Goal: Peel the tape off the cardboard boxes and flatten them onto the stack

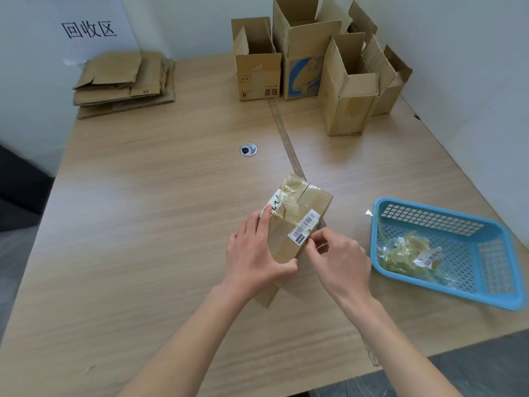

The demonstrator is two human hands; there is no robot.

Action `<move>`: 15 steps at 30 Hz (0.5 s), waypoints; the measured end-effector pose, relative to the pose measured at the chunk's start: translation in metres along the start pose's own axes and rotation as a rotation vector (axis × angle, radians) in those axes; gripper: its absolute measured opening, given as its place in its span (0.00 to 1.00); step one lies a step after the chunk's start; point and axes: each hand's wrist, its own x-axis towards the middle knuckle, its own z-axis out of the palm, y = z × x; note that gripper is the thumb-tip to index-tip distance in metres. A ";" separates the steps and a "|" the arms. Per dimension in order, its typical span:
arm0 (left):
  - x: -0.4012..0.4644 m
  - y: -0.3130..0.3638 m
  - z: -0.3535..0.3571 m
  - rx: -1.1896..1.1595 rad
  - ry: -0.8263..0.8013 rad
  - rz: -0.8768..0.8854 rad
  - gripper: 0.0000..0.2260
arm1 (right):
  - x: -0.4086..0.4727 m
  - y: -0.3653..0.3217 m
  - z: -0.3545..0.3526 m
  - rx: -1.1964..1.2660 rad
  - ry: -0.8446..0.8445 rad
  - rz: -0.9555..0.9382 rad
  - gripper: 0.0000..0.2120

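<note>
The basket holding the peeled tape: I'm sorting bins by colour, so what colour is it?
Light blue; the basket shows in the head view.

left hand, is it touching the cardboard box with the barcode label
Touching. The head view shows the left hand lying on the cardboard box, fingers spread over its top face and thumb against its near edge.
</note>
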 end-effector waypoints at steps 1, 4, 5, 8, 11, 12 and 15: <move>0.000 0.000 0.000 0.000 0.001 -0.003 0.54 | 0.001 -0.001 0.001 -0.011 -0.003 0.003 0.05; 0.000 0.000 0.001 -0.003 -0.003 -0.005 0.54 | 0.002 -0.004 0.003 -0.016 -0.011 0.036 0.05; 0.001 0.001 0.001 -0.005 -0.003 -0.006 0.54 | 0.002 -0.005 0.003 -0.015 -0.006 0.042 0.04; 0.000 0.002 -0.001 -0.015 -0.007 -0.009 0.53 | 0.002 -0.005 0.005 0.009 0.001 0.044 0.04; 0.000 0.001 -0.002 -0.026 -0.011 -0.008 0.53 | 0.006 0.001 0.006 0.077 -0.018 0.006 0.05; 0.000 0.001 -0.002 -0.030 -0.010 -0.008 0.53 | 0.009 0.003 0.006 0.096 -0.028 -0.018 0.05; 0.001 0.000 -0.002 -0.040 0.001 0.000 0.53 | 0.013 0.006 0.006 0.099 -0.041 -0.090 0.08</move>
